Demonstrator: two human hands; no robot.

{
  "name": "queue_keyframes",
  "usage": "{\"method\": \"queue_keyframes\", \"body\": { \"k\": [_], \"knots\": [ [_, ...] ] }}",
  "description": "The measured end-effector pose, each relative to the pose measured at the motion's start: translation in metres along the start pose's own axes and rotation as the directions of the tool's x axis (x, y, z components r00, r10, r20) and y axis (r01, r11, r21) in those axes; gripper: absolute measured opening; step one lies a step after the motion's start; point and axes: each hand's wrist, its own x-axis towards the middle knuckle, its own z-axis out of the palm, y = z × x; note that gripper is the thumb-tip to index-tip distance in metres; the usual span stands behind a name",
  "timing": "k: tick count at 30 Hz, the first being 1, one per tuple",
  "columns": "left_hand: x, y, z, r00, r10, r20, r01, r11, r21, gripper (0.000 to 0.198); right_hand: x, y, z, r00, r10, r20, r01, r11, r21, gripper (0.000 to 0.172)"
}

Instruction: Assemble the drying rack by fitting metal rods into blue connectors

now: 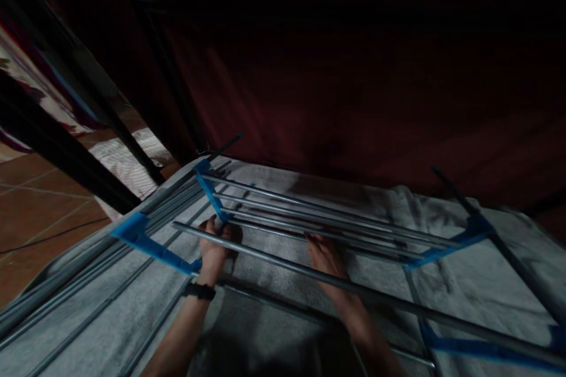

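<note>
A rack of grey metal tubes joined by blue plastic brackets stands on a pale cloth. My left hand (214, 244), with a dark band on the wrist, is closed at the lower corner of the far-left blue bracket (212, 191), where a tube end meets it. My right hand (325, 256) has its fingers curled on the lowest tube (274, 231) of the far tier. A loose-ended front tube (274, 260) passes over both arms, beyond the near-left blue bracket (152, 247). The far-right blue bracket (446, 245) holds the tubes' other ends. Fingertips are partly hidden.
Several loose metal tubes (110, 300) lie along the left of the pale cloth (260, 312). A dark red curtain (354, 112) hangs behind. Dark posts (75, 147) rise at the left, above a tiled floor (48, 194) with a thin cable.
</note>
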Motion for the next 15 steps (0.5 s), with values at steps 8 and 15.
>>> {"method": "queue_keyframes", "body": {
  "k": [8, 15],
  "knots": [
    [-0.067, 0.034, 0.035, 0.852, 0.5, 0.155, -0.476, 0.864, -0.165, 0.029, -0.089, 0.03, -0.038, 0.819, 0.455, -0.351, -0.414, 0.891, 0.188, 0.034],
    [-0.121, 0.117, 0.085, 0.387, 0.805, 0.451, -0.708, 0.572, -0.414, 0.042, -0.113, 0.093, -0.072, 0.432, 0.667, -0.607, -0.649, 0.697, 0.305, 0.056]
  ]
}}
